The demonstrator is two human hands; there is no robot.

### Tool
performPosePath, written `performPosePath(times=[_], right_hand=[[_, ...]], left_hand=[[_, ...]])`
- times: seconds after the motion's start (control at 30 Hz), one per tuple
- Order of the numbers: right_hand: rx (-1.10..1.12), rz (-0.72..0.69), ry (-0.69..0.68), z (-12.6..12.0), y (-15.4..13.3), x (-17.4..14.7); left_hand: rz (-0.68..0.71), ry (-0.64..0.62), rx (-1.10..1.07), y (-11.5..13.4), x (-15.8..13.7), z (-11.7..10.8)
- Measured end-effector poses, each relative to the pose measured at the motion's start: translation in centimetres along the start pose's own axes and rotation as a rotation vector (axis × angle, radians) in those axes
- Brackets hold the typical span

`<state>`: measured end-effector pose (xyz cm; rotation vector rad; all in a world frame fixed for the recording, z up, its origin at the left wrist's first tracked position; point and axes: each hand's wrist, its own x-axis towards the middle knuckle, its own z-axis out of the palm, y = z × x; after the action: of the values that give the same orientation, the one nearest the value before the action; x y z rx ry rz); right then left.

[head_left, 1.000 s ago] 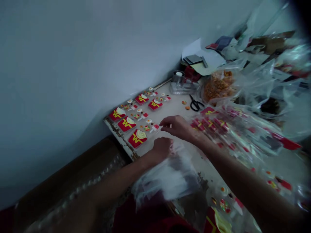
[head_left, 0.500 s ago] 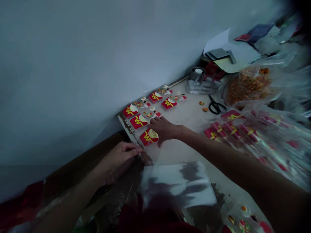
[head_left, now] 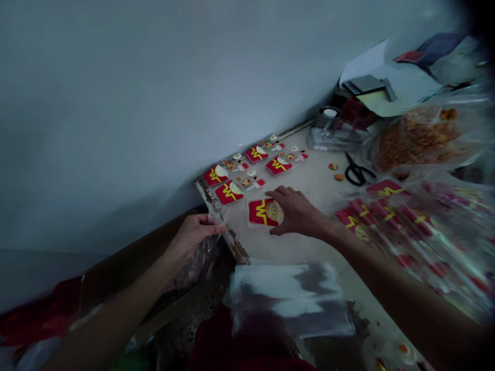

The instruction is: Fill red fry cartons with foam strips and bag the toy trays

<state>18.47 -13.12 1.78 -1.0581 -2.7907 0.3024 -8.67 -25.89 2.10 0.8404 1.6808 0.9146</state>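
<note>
My right hand (head_left: 297,212) grips a flat red packet (head_left: 260,212) with a yellow zigzag mark and a pale swirled round piece at one end. Its thumb and fingers close around the packet's right end, just over the white tabletop. At the table's left edge, my left hand (head_left: 196,232) has thumb and fingers pinched on thin clear plastic (head_left: 209,247), which hangs below the hand. Beyond my hands, several similar red packets (head_left: 229,192) lie in clear wrapping, with small food-shaped pieces (head_left: 247,181) beside them.
A stack of clear plastic sleeves (head_left: 292,299) lies at the near edge. Wrapped red packets (head_left: 386,206) are piled at right, near black scissors (head_left: 359,172). Behind them are a bag of orange-brown pieces (head_left: 415,139), a tape roll (head_left: 328,117) and papers (head_left: 386,98). A wall borders the far side.
My right hand has drawn the nearest red packet rightward, away from the others, and turned it. My left hand is apart from that packet, with clear plastic now showing below it. The view has shifted slightly.
</note>
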Motion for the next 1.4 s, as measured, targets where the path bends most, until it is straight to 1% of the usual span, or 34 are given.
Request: performPosePath(times=[0.13,0.2,0.27,0.4,0.5,0.6,0.7,0.8,0.87,0.97,1.07,1.17,1.23,1.3,1.33,1.4], right_hand=[[-0.062,0.065,0.192,-3.8,-0.3,-1.5],[-0.09,0.07,0.237,-4.9,-1.0,-1.9],[-0.115,0.066,0.248,-5.4,-1.7,-2.0],[-0.141,0.033,0.245,-4.9,-2.4,-2.2],[-0.148,0.025,0.24,-4.4,-2.6,-2.4],[-0.154,0.025,0.235,-4.1,-3.0,-2.6],[-0.153,0.06,0.262,-3.9,-3.8,-2.9],[-0.129,0.079,0.273,-3.3,-4.4,-3.3],[-0.103,0.064,0.242,-2.7,-4.4,-4.0],[-0.044,0.029,0.169,-1.8,-3.8,-5.4],[0.042,-0.023,0.04,-1.4,-3.2,-7.0],[0.105,-0.061,-0.04,-1.1,-2.9,-8.3],[0.093,-0.04,-0.027,-0.9,-3.0,-8.8],[0.043,-0.004,0.01,-0.7,-3.2,-9.1],[0.016,0.013,0.025,-0.6,-3.3,-9.3],[-0.025,0.045,0.036,-0.6,-3.7,-10.0]], left_hand=[[0.064,0.016,0.14,0.3,-0.3,0.4],[0.086,0.008,0.217,0.6,-0.7,0.7],[0.102,-0.005,0.274,0.8,-1.0,1.0],[0.124,-0.049,0.373,1.2,-1.3,1.3],[0.143,-0.118,0.44,1.3,-0.9,1.4],[0.132,-0.188,0.469,1.4,-0.4,1.8],[0.122,-0.27,0.442,1.7,0.3,2.1],[0.126,-0.279,0.325,2.0,1.5,1.8],[0.101,-0.292,0.202,2.1,2.4,1.4],[0.01,-0.42,0.11,2.0,3.4,1.3],[-0.094,-0.578,0.134,1.4,3.6,2.2],[-0.131,-0.695,0.197,0.9,3.6,3.8],[-0.09,-0.717,0.25,1.1,4.1,4.8],[0.001,-0.738,0.352,2.0,5.0,5.6],[0.054,-0.768,0.425,2.8,5.6,6.1],[0.139,-0.873,0.577,4.7,6.6,7.2]])
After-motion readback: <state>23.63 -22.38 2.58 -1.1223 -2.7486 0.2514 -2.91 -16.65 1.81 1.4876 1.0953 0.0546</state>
